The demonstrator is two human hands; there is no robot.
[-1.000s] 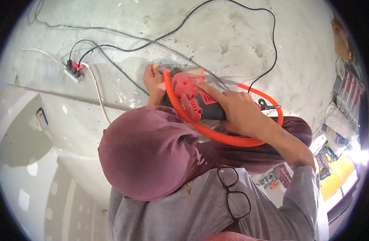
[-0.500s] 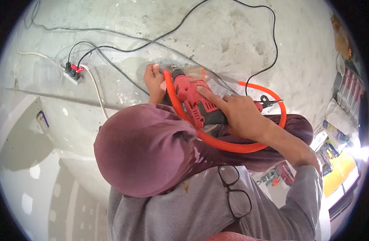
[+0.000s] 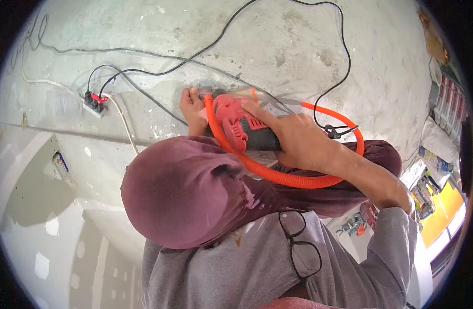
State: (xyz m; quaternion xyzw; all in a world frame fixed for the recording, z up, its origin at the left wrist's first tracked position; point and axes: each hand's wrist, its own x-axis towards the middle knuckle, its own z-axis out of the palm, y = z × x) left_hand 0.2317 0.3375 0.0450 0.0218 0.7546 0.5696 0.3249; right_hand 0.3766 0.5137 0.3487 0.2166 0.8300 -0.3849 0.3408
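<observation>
A red and black power drill is in my right hand, its fingers wrapped round the body and one finger stretched along the top. The drill's front end points up and left, close to the floor. Beside it my left hand is closed, fingertips curled together. What it holds, if anything, is hidden. An orange corrugated hose loops over my legs and under my right forearm. One end stands between my left hand and the drill; the other lies on the floor to the right.
Black cables run across the concrete floor. A power strip with plugs and a white cord lies at left, near the wall base. My bent knee is in front. Tools and bags are at right; eyeglasses hang on my shirt.
The drill has shifted slightly left and tipped, so its metal front end shows less. My right hand has moved with it. My left hand stays beside the hose end, fingers curled.
</observation>
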